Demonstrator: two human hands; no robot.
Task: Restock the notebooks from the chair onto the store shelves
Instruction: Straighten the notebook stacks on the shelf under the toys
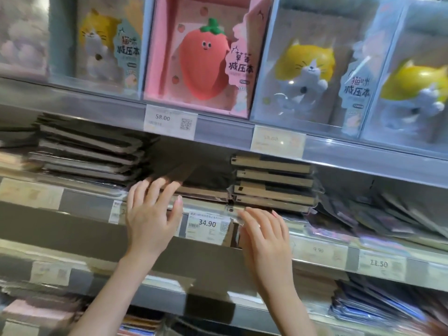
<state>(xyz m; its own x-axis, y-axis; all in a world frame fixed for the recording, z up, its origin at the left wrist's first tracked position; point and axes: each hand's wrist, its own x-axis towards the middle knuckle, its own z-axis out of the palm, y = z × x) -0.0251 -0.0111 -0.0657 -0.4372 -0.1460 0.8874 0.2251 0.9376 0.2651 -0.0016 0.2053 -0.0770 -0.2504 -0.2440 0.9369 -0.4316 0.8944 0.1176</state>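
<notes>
Left hand [150, 214] fingers [157, 190] spread flat on dark notebook [203, 190]; right hand [264, 234] relaxed just below.

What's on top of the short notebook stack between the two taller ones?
Nothing lies on the short stack; dark empty space runs up to the shelf above. The left hand has fingertips at its left front edge, hiding that corner. The back cannot be seen.

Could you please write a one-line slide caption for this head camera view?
Both hands, left hand and right hand, reach open toward dark notebooks on the middle shelf.
</notes>
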